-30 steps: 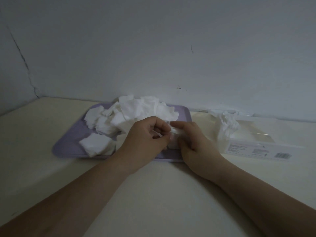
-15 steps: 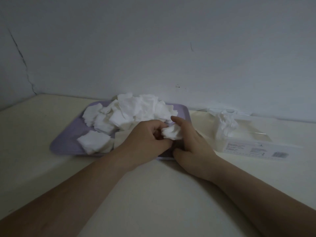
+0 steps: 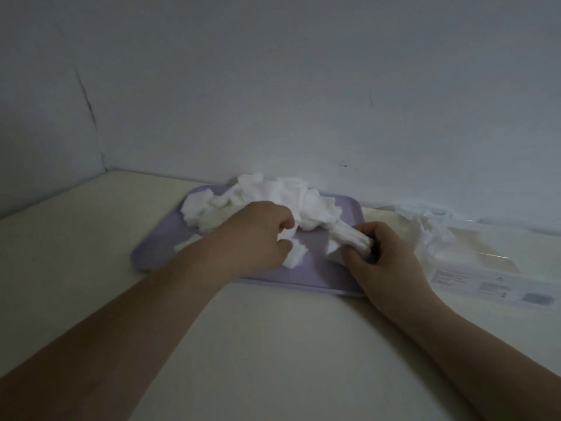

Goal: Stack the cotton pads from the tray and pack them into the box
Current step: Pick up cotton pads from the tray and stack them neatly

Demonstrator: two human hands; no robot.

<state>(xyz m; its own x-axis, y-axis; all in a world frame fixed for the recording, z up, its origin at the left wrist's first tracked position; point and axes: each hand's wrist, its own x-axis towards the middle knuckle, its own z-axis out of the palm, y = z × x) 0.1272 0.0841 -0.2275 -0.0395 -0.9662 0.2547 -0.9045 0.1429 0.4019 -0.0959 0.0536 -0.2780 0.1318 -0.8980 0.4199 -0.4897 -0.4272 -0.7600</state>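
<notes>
A lilac tray (image 3: pixel 315 276) lies on the cream table and carries a loose heap of white cotton pads (image 3: pixel 282 199) along its far side. My left hand (image 3: pixel 255 238) is over the tray's middle, fingers curled round a pad (image 3: pixel 293 256) at the heap's near edge. My right hand (image 3: pixel 382 253) sits at the tray's right end and grips a small stack of pads (image 3: pixel 349 237) between thumb and fingers. The clear plastic box (image 3: pixel 473 268) with a printed label lies to the right, with crumpled film at its near-left end.
A pale wall rises just behind the tray and box. A second wall with a dark crack closes off the left side. Cream tabletop (image 3: pixel 267 344) stretches between me and the tray, crossed by both forearms.
My hands have come apart: the right drew its stack of pads to the tray's right end, the left stayed mid-tray on another pad. The view shifted, so the tray sits further right.
</notes>
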